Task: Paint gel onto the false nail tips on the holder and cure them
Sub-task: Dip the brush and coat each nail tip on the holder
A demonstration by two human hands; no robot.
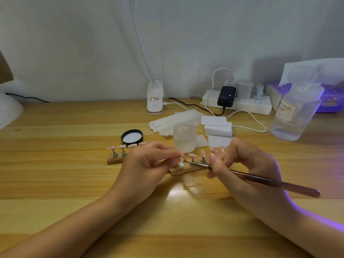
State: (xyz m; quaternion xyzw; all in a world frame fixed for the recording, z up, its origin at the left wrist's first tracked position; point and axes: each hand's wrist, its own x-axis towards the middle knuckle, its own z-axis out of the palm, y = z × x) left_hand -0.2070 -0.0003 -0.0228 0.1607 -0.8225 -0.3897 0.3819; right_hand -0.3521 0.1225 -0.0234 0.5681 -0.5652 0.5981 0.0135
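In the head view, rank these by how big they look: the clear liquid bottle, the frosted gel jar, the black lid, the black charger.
1. Clear liquid bottle, clearly largest.
2. Frosted gel jar.
3. Black lid and black charger look alike; the charger sits farther back, so unranked.

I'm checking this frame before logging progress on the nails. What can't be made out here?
- Head view: part of the left holder and its last nail tip are hidden behind the left hand.
- Whether the brush tip touches the nail tip pinched by the left fingers: too small.
- Bottle label: blurred, partly unreadable.
- The purple light's source: cut off by the right edge.
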